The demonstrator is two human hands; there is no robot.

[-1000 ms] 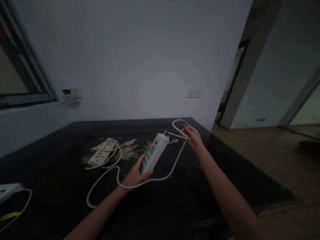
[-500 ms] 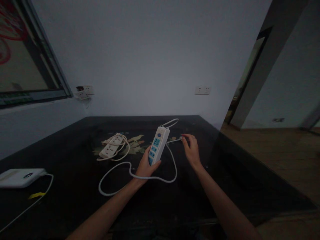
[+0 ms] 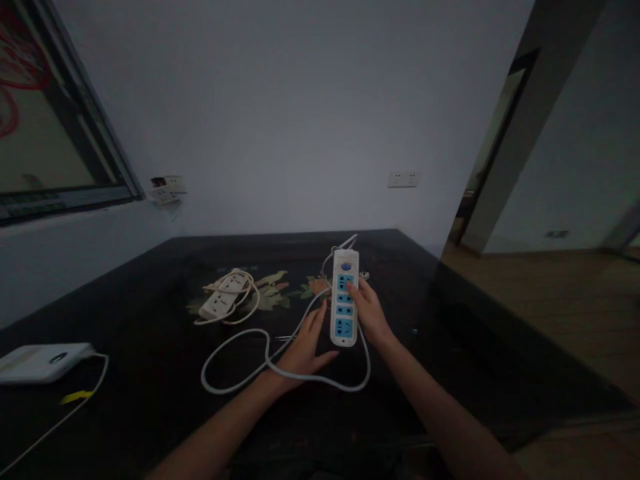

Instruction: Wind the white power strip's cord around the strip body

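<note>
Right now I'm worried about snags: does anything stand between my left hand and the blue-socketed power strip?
Nothing visible lies between your left hand and the blue-socketed power strip; the white cord crosses over that wrist.

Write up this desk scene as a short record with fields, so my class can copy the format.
Left hand: open, beside the strip, white cord across its wrist
Right hand: gripping the blue-socketed strip, thumb on its face
Strip's switch: blue, at the far end
Second strip: white, left of the hands, cord looped over it
Far left: white device with cable
Surface: dark tabletop, floral pattern
</note>
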